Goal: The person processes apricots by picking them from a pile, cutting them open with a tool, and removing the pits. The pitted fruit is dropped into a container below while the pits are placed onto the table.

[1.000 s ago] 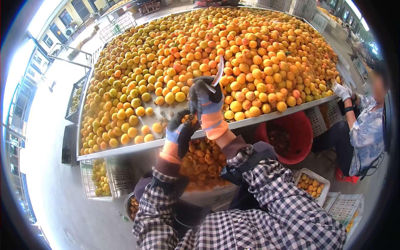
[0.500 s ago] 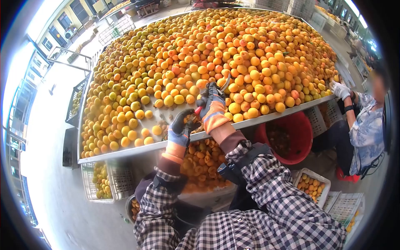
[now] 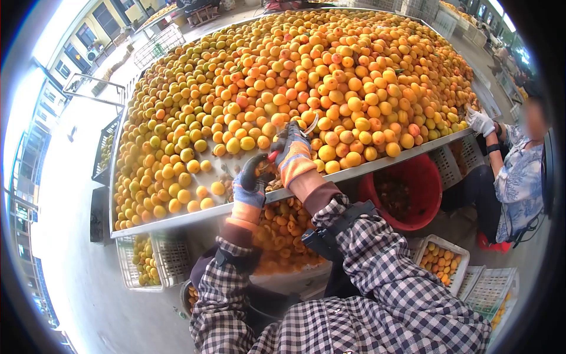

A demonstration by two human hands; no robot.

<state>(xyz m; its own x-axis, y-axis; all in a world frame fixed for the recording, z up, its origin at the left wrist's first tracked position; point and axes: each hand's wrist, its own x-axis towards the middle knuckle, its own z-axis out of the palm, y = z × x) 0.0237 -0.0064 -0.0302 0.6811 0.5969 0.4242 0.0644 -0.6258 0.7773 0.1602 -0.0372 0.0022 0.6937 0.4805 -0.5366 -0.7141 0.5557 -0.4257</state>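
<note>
A large metal-edged table (image 3: pixel 171 223) bears a heap of orange and yellow-green apricots (image 3: pixel 354 103). At its near edge, my gloved right hand (image 3: pixel 293 154) is wrapped round a red-handled tool with a curved metal blade (image 3: pixel 312 125), which points up and right toward the fruit. My gloved left hand (image 3: pixel 252 180) is just left of it and lower, its fingers curled round something too hidden to name. Small brown bits lie on the bare tabletop beside my left hand. Below both hands is a mass of opened apricots (image 3: pixel 286 233).
Right of my arms stands a red tub (image 3: pixel 433 194) with dark contents. Crates of apricots (image 3: pixel 441 262) stand at lower right and a white crate (image 3: pixel 171 259) at lower left. A person in a patterned shirt (image 3: pixel 519 177) sits at the right, a white-gloved hand (image 3: pixel 480 122) at the table edge.
Both hands have shifted slightly, the right one a little left, along with the curved blade. The whole view has moved slightly too. The other person's hand stays at the table edge.
</note>
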